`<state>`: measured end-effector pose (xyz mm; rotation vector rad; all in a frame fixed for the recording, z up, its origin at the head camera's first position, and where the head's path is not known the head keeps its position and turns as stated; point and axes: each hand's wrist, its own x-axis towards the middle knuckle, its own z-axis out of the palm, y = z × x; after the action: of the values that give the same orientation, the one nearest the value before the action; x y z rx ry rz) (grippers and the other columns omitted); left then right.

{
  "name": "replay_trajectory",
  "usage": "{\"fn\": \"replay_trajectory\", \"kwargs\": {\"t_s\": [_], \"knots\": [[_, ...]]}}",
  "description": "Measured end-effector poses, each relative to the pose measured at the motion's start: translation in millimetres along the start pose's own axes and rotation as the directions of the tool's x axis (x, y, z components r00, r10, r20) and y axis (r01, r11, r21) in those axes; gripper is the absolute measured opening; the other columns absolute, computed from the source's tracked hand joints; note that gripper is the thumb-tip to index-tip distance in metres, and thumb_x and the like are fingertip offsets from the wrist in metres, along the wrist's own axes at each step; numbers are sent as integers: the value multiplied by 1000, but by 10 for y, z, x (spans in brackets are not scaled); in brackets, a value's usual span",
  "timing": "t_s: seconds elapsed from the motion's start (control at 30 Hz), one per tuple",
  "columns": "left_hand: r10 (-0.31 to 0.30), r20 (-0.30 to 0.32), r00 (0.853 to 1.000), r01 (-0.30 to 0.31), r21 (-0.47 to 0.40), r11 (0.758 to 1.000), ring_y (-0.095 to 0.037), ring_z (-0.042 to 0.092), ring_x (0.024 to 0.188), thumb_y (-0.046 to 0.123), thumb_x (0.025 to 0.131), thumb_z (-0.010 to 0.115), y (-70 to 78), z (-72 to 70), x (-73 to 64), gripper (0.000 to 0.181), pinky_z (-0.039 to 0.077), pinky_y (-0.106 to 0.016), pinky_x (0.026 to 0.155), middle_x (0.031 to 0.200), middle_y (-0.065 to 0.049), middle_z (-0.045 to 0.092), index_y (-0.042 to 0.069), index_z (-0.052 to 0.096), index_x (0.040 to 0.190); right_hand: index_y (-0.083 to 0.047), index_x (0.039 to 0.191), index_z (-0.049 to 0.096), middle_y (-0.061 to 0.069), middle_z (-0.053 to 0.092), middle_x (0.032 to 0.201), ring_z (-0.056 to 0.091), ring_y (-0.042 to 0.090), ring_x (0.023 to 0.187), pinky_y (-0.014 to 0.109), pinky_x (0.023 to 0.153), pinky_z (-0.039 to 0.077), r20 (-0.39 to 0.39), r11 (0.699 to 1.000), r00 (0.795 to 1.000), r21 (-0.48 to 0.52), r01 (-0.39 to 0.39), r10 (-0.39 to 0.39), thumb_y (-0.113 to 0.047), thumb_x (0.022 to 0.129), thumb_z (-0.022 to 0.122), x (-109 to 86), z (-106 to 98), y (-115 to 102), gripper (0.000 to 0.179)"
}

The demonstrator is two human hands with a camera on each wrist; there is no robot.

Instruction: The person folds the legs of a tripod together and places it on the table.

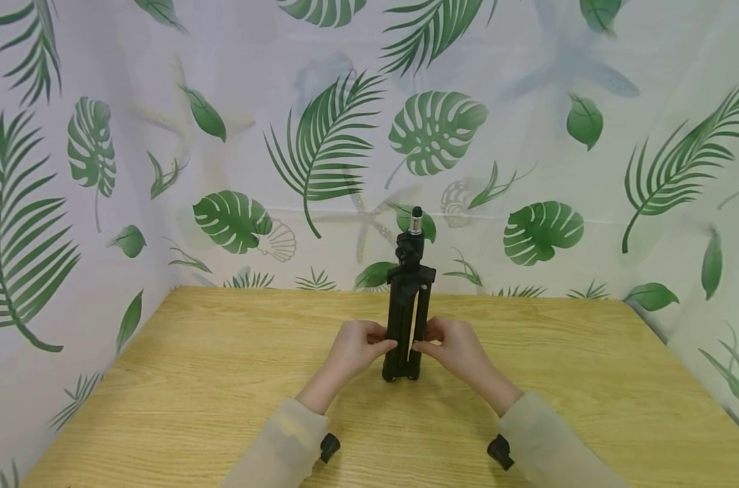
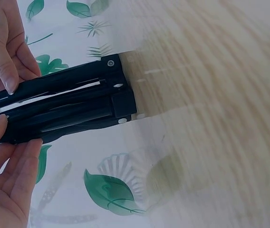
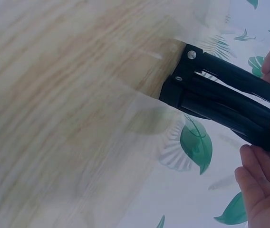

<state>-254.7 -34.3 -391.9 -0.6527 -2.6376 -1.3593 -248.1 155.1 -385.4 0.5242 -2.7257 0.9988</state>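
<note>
A folded black light stand (image 1: 400,318) is upright and leans slightly, with a silver stud and black cap on top. Its legs are drawn together, and a narrow gap shows beside the right one. On the left side, my left hand (image 1: 358,349) pinches a leg low down between thumb and fingers. From the right, my right hand (image 1: 456,344) grips the opposite leg at about the same height. Rivets show at the lower leg joints (image 2: 118,86) in the left wrist view. The stand's lower end (image 3: 175,80) is close over the table in the right wrist view.
The wooden table (image 1: 223,379) extends around the stand on all sides. Behind it hangs a white cloth (image 1: 369,41) printed with green leaves, which continues along both sides. Small black pieces (image 1: 329,447) sit at the inner edges of both sleeves.
</note>
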Motion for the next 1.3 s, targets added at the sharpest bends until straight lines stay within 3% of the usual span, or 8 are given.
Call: {"fn": "replay_trajectory", "kwargs": {"t_s": [0.3,0.6,1.3], "knots": [[-7,4,1000,7,-3,1000,-11,60,66,18,79,67,-3,-14,5,18,46,-21,55,77,-4,66,2,70,87,-3,83,65,5,65,78,61,18,71,35,65,49,78,999,996,-32,32,-29,-13,73,72,36,-55,63,17],[-6,1,1000,6,-5,1000,-11,60,66,17,79,67,-3,-16,8,18,47,-21,56,77,-5,66,2,69,89,-2,79,64,6,64,75,60,17,68,29,60,49,200,995,979,-78,68,-51,-14,70,75,75,9,198,19],[-10,-3,1000,10,-19,1000,-10,60,66,18,79,68,-22,-4,3,19,47,-21,56,77,-4,66,2,69,88,0,79,67,3,64,67,58,10,58,25,54,47,335,998,940,41,56,-66,-11,66,77,96,174,332,19]]}}
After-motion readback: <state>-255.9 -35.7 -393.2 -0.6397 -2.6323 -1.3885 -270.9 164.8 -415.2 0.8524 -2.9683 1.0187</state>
